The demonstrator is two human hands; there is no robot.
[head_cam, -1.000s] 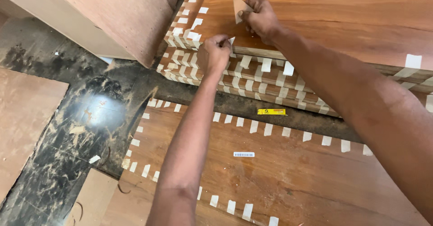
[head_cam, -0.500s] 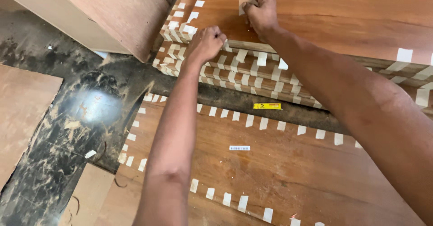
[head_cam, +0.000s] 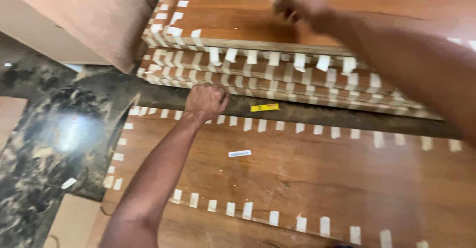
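Woodworking shop, stacked taped veneer boards (head_cam: 277,74)

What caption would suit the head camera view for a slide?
Left hand fisted at the taped edge of a lower veneered board; blurred right hand over the stacked boards, yellow utility knife between.

One view only — a camera on the person's head, looking steeply down and forward along both outstretched arms. It sits close: the left hand (head_cam: 207,101) falls near mid-frame, the right hand (head_cam: 299,1) (blurred) at the top edge. The stack of taped wooden panels (head_cam: 277,74) crosses the upper frame — the dark floor (head_cam: 44,144) fills the left.
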